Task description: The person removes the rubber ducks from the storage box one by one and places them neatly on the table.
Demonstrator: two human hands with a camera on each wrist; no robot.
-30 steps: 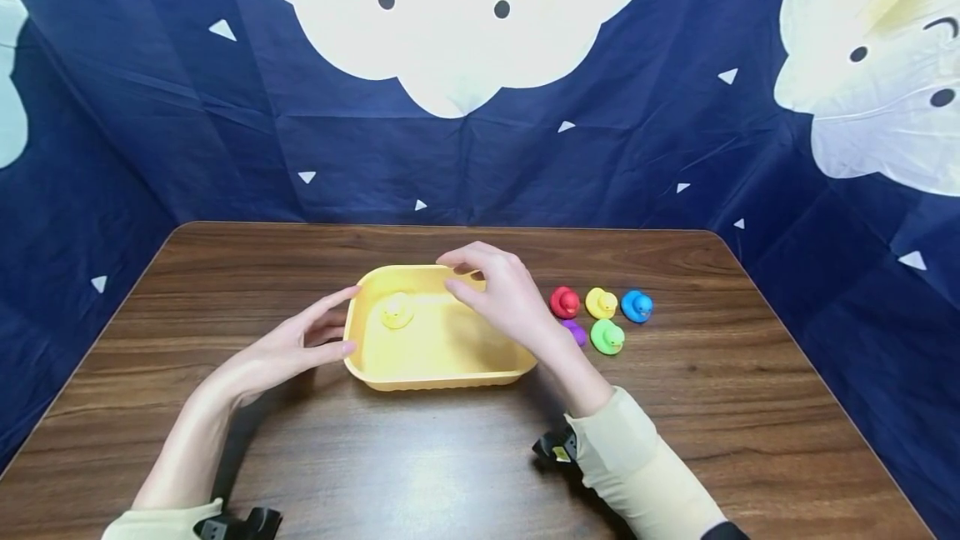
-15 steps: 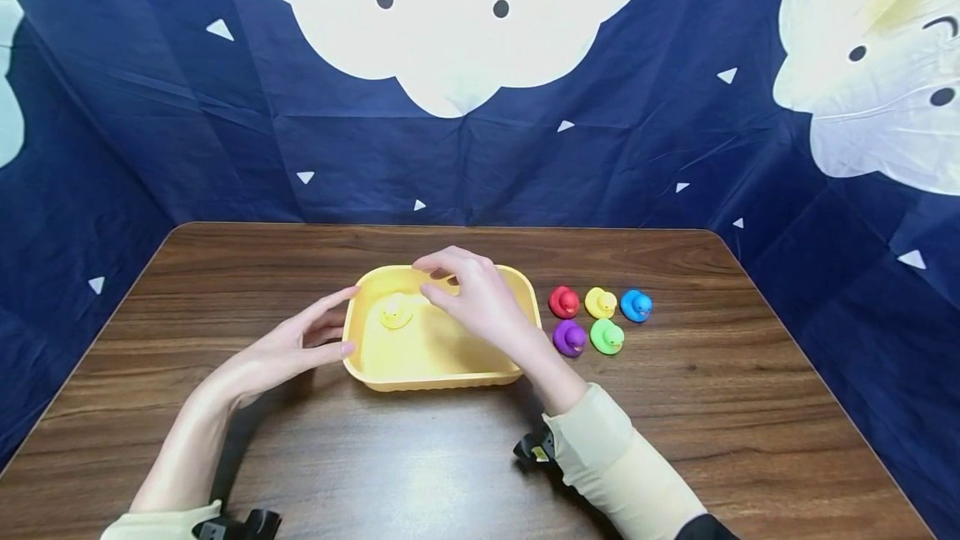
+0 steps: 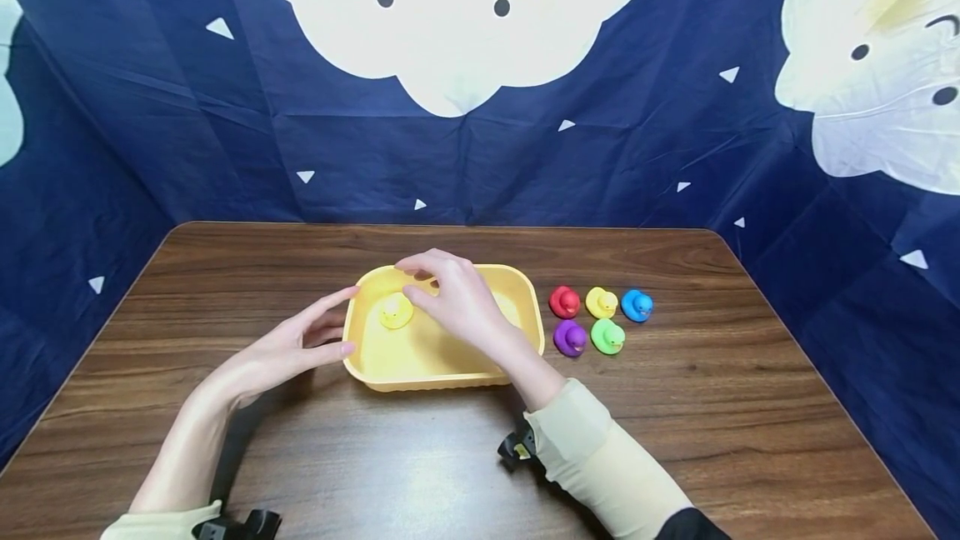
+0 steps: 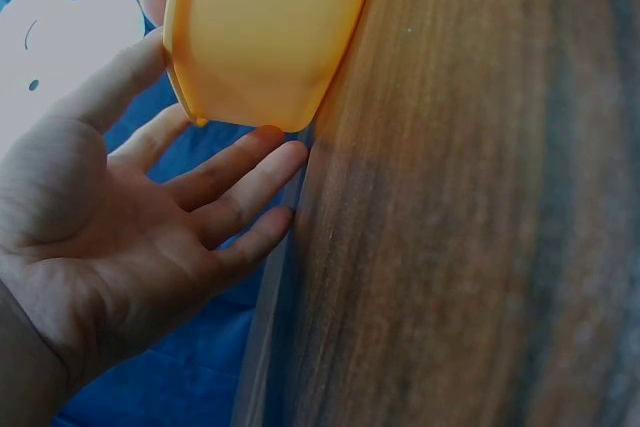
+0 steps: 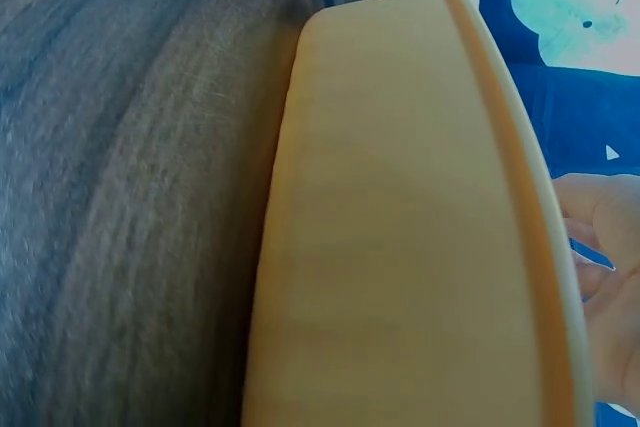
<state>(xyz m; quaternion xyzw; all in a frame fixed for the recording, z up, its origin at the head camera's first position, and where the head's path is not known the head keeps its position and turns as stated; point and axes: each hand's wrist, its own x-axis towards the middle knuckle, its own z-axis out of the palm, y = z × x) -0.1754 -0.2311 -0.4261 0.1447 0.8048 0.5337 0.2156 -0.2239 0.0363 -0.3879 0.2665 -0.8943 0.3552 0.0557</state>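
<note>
A shallow yellow plastic basin stands on the wooden table, with one yellow rubber duck inside near its left end. My left hand touches that end, fingertips and thumb spread along the rim; in the left wrist view the fingers lie nearly straight against the basin wall. Over the basin's middle hovers my right hand, loosely bent, thumb and fingers apart, nothing seen between them. Its fingertips are a little to the right of the duck. In the right wrist view the basin's side hides much of this hand.
Right of the basin sit several rubber ducks in two rows: red, yellow and blue behind, purple and green in front. A blue cloth with white clouds hangs behind the table.
My right hand has moved left across the basin towards the duck in it, uncovering the basin's right end and the purple duck. My left hand has stayed at the rim.
</note>
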